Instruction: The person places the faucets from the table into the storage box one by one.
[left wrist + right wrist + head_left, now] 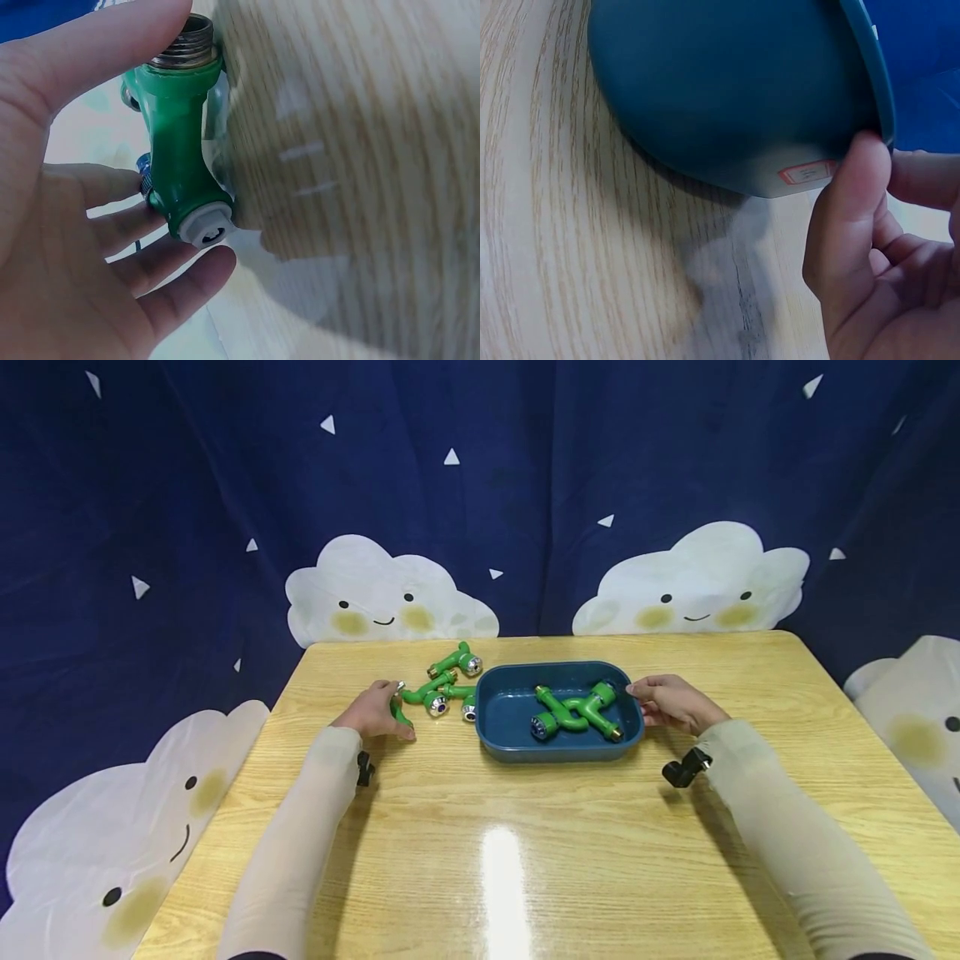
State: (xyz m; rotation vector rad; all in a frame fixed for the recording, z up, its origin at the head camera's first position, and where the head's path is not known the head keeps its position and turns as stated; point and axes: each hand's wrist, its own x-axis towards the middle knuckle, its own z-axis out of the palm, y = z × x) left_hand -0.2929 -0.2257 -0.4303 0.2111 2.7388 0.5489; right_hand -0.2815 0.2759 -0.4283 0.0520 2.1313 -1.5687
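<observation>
My left hand (378, 710) reaches round a green pipe valve (176, 127) on the left of the table. In the left wrist view its thumb lies over the valve's threaded metal end, and the fairly straight fingers spread along the other side, near the grey end piece. Some fingertips are hidden behind the valve. On the right, my right hand (671, 700) pinches the end rim of a dark blue plastic tub (558, 755) between thumb and fingers. Inside that tub two green valves (555, 714) lie crossed, with brass threads and shiny caps.
More green valves (435, 693) with chrome knobs lie close together between my left hand and the tub, one (456, 660) farther back. The wooden table (420, 843) ends at a dark blue curtain (517, 510) with cloud shapes. A small red-edged label (808, 172) sticks to the tub.
</observation>
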